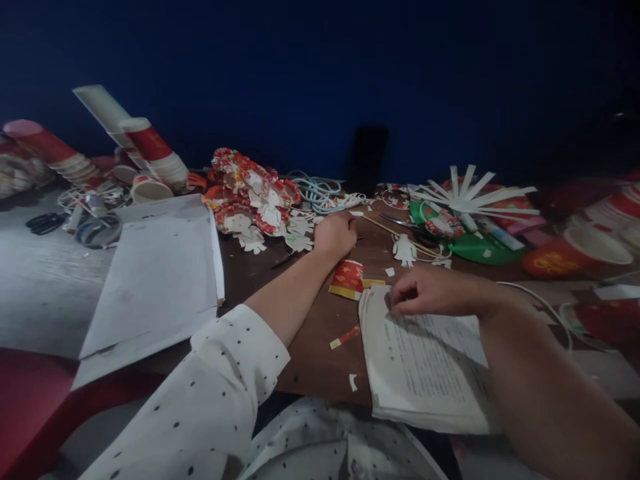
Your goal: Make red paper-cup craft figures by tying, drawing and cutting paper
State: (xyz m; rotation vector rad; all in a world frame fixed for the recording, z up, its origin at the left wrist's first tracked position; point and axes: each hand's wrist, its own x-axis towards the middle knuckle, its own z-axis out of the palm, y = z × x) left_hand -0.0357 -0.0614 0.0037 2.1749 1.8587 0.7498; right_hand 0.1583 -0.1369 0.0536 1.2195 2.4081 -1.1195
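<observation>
My left hand (336,235) is closed with its knuckles up, resting on the brown table beside a pile of white paper cutouts (299,233). Its fingertips are turned away, so anything in them is hidden. Just below its wrist lies a red and yellow piece of cut paper cup (347,279). Over the top edge of a thick printed booklet (425,373), my right hand (430,291) is loosely curled, and nothing shows in its grip. A small white figure-shaped cutout (404,250) lies beyond the right hand, beside a thin stick (383,227).
Red-and-white paper cups (157,150) are stacked at back left, with a white board (160,280) in front. Red decorated rings (245,180) and a blue cord (317,190) lie centrally. A white paper-strip fan shape (467,197) and a cup (575,253) are right. A dark phone-like slab (369,157) stands behind.
</observation>
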